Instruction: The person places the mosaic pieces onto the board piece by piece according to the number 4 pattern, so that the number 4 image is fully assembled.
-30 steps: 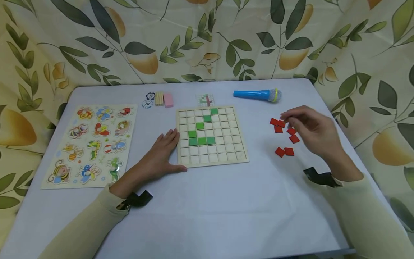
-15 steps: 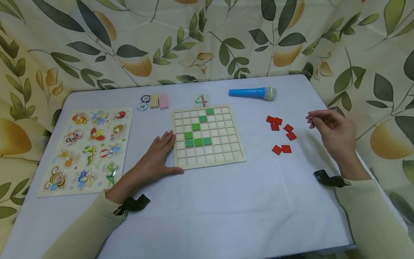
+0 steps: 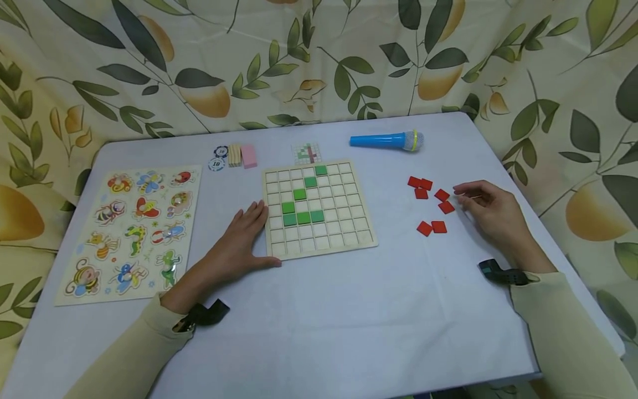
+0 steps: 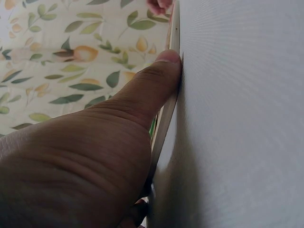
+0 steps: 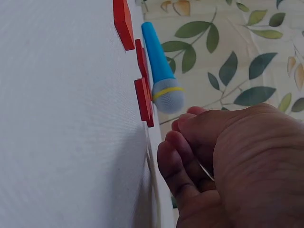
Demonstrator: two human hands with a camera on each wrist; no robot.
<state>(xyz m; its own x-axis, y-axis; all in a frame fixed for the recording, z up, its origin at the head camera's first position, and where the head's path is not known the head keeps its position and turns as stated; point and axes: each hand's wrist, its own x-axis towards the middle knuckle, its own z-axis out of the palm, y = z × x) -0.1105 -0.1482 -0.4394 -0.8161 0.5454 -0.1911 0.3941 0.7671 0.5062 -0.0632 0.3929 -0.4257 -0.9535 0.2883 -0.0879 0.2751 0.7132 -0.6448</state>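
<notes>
My left hand [image 3: 236, 241] lies with fingers spread and straight along the left side of a wooden grid board [image 3: 339, 244]. Its thumb rests at the board's near left corner, seen close up in the left wrist view. Several green square tiles [image 3: 303, 218] sit in the board's cells, in a slanting line and a short row. To the right, my right hand [image 3: 493, 219] hovers beside several loose red square tiles [image 3: 439, 226]. Its fingers are loosely bent with the thumb near the index finger, and nothing shows between them in the right wrist view [image 5: 204, 156].
A small pattern card [image 3: 306, 153] lies behind the board. A blue toy microphone [image 3: 381, 141] is at the back right. Numbered chips [image 3: 217, 164], a striped block [image 3: 234, 155] and a pink block [image 3: 248, 156] stand back left. An insect picture board [image 3: 124, 296] lies left.
My right hand drew away from the red tiles to the right, then came back partway toward them. The left hand stays at the board. The view has shifted slightly.
</notes>
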